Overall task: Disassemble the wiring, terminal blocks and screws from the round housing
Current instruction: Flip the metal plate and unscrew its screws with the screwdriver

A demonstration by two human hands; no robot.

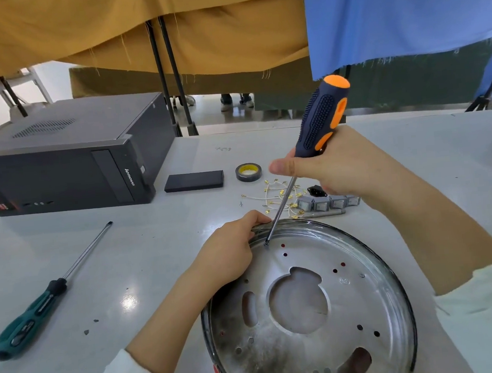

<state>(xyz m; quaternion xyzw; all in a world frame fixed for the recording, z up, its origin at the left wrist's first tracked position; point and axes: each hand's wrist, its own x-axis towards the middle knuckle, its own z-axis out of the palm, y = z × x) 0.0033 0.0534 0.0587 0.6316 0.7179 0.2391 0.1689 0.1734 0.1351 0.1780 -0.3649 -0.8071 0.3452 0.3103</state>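
Observation:
The round metal housing [353,302] lies on the white table at the near right, its plate full of holes and cut-outs. My left hand [229,253] grips its far left rim. My right hand [335,166] holds a blue and orange screwdriver [319,120], whose tip sits on a screw [266,244] near the rim by my left fingers. Behind the housing lie white wires with brass terminals [278,197], a row of grey switches [328,203] and a black socket part [316,191].
A green-handled screwdriver [40,302] lies at the left. A black computer case [64,160] stands at the far left, with a black flat box [194,181] and a tape roll [248,172] beside it. A loose screw [241,203] and a grey pen-like tool [324,214] lie near the wires.

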